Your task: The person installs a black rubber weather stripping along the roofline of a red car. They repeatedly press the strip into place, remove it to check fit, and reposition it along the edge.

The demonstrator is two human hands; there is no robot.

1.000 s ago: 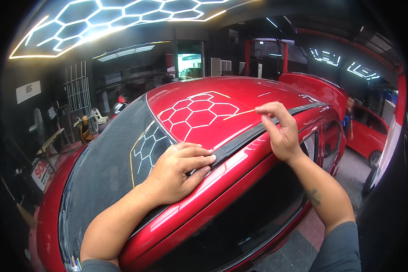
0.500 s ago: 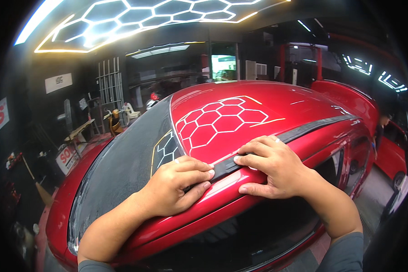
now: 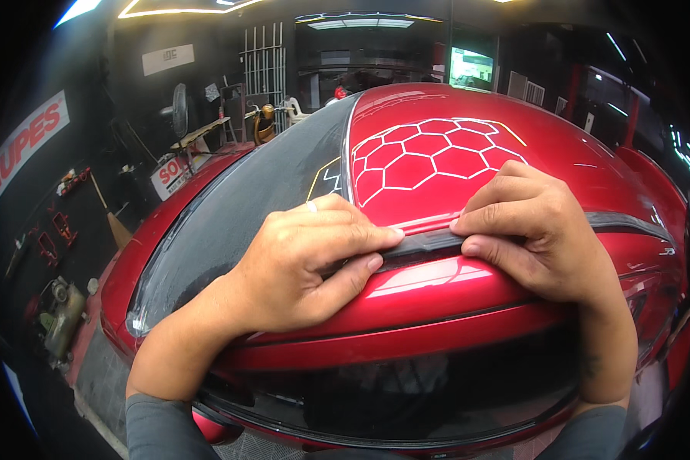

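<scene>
A long black roof trim strip (image 3: 424, 244) runs along the near side edge of the red car roof (image 3: 429, 201). Thumb and fingers of my left hand (image 3: 310, 261) pinch it near the top corner of the windshield (image 3: 268, 176). A short way to the right, my right hand (image 3: 535, 234) grips the same strip between thumb and fingertips. Between the two hands a short length of the strip shows, and its edge looks slightly raised from the roof channel. Past my right hand the strip continues toward the rear of the car. My palms hide the parts beneath them.
Below the roof edge is a dark side window (image 3: 406, 383). A side mirror (image 3: 216, 426) sticks out at the lower left. Along the left wall stand a compressor (image 3: 63, 318), a broom (image 3: 117, 230) and a fan (image 3: 179, 110). A white chair (image 3: 294, 109) stands beyond the windshield.
My view has tilted down and come closer to the roof edge. My right hand has changed from fingers resting over the strip to pinching it. The left hand keeps hold of it.
</scene>
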